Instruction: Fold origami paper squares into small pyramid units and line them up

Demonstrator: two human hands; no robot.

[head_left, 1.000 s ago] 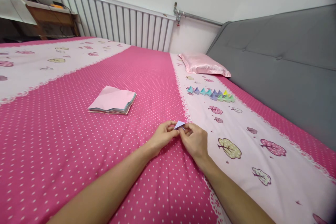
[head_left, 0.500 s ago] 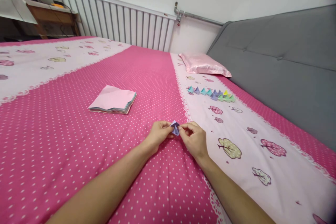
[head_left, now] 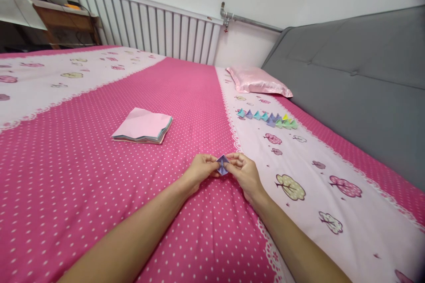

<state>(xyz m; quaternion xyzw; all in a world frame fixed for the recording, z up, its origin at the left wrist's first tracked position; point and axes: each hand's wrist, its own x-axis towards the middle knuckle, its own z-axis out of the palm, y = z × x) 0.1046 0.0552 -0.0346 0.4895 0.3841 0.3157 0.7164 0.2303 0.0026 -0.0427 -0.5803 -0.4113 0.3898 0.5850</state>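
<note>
- Head view: the left hand (head_left: 201, 169) pinches the left side of a small purple folded paper (head_left: 222, 165), thumb on its near face.
- The right hand (head_left: 244, 170) grips the right side of that same paper, thumb likewise on the near face; both grips are closed on it.
- The purple folded paper is held over the bed (head_left: 186, 88), well apart from its far edge and its headboard edge, point upward.
- Toward the headboard edge, a group of small folded papers (head_left: 264, 116) in blue, purple, yellow and green lies on the pale printed strip.
- A stack of paper sheets (head_left: 142, 124), pink on top, lies beyond the left hand, on the dotted band.
- A pink pillow (head_left: 259, 82) lies near the corner where the far edge meets the grey headboard (head_left: 348, 53).
</note>
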